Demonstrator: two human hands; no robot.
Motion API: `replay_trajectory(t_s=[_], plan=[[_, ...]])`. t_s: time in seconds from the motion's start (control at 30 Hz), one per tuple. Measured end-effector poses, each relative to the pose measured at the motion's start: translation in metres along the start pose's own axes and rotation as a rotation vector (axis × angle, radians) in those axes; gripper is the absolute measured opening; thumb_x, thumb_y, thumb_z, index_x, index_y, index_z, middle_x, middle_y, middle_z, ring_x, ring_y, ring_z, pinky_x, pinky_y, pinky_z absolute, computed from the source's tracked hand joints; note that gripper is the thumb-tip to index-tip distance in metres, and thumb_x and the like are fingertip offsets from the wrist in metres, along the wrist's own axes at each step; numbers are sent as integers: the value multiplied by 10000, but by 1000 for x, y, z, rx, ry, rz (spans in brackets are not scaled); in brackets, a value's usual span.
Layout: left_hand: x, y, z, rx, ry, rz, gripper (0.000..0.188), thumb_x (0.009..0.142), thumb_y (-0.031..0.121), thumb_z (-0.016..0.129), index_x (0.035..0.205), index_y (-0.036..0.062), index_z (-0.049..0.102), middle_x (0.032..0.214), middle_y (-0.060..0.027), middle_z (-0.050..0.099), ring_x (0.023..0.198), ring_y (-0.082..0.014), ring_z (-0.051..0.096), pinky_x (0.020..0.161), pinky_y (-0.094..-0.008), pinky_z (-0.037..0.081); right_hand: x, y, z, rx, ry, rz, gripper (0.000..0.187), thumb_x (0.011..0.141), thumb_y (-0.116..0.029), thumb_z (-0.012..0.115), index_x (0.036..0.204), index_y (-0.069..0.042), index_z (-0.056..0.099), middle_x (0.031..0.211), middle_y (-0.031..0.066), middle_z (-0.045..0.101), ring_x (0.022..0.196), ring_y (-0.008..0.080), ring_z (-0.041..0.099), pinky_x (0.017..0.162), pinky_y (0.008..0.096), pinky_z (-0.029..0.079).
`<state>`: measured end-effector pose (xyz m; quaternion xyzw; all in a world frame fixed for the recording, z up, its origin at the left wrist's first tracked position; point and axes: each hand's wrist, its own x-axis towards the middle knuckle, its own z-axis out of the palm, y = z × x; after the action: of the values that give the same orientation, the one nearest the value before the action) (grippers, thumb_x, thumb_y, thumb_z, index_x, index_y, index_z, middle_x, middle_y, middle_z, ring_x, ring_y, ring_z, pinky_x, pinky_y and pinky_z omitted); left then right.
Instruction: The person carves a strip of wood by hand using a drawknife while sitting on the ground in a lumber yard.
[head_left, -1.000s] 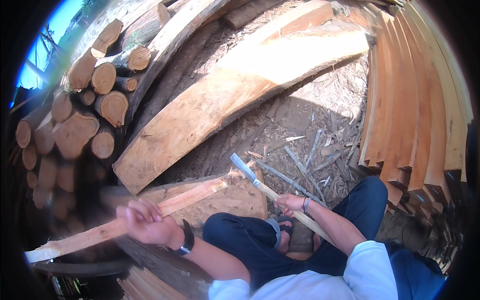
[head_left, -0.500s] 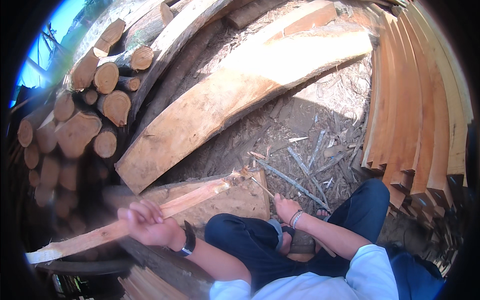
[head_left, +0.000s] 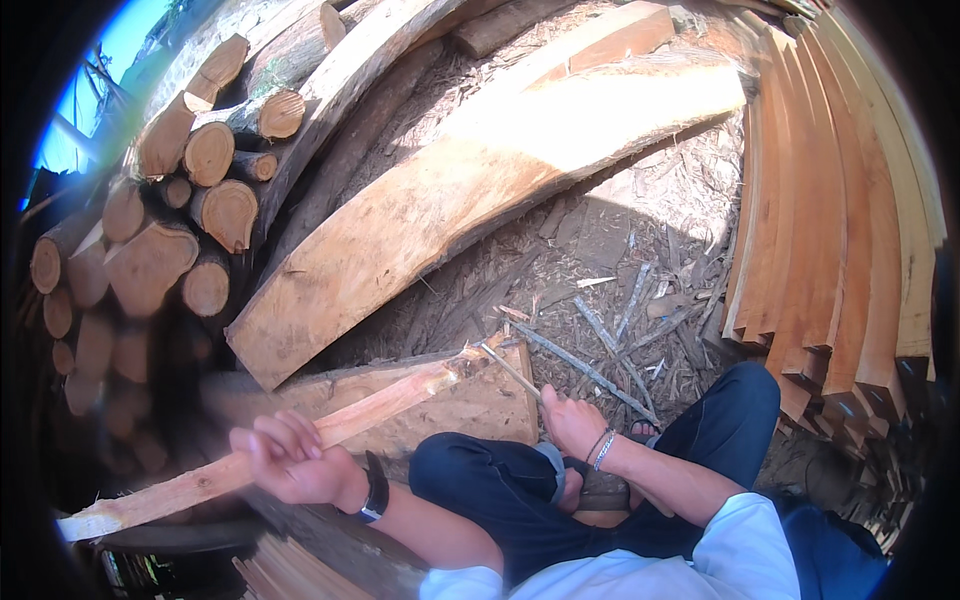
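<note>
My left hand [head_left: 297, 458] is closed round a long pale, reddish wooden strip [head_left: 385, 403]. The strip slants from the lower left up to a rough, splintered end, which rests over a thick wooden block [head_left: 490, 405]. My right hand [head_left: 575, 425] is closed on a thin, light-brown, stick-like handle [head_left: 512, 368]. Its far tip lies close beside the splintered end; whether they touch, I cannot tell. My fingers and forearm hide part of this tool, so its exact kind does not show.
Beyond the block lies a big curved slab [head_left: 400, 220]. Cut logs [head_left: 225, 213] are stacked at the left, sawn boards [head_left: 815, 200] at the right. Thin sticks [head_left: 585, 362] and bark scraps litter the ground. My bent knees [head_left: 480, 465] flank my right hand.
The thin handle's tip has shifted slightly left, across the strip's splintered end. My right hand has moved a little down and right. My left hand and the strip have moved slightly.
</note>
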<state>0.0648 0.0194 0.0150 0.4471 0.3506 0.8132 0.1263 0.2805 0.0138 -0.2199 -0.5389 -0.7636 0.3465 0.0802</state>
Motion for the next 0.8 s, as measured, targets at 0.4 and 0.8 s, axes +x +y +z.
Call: replay_trajectory(t_s=[0.4, 0.8], plan=[[-1, -2, 0, 1, -21, 8, 218, 908, 180, 355, 707, 119, 295, 478, 16, 256, 378, -68, 219, 360, -206, 173, 1, 3, -7, -11, -7, 54, 191, 818, -92, 484, 958, 8, 401, 755, 253, 630, 720, 393, 646, 612, 471, 524], [0, -2, 1, -34, -29, 3, 221, 915, 153, 341, 701, 121, 291, 481, 21, 249, 381, -64, 213, 355, -199, 163, -1, 17, 25, -51, -73, -27, 188, 838, -94, 430, 980, 29, 426, 743, 226, 640, 695, 370, 654, 596, 456, 531]])
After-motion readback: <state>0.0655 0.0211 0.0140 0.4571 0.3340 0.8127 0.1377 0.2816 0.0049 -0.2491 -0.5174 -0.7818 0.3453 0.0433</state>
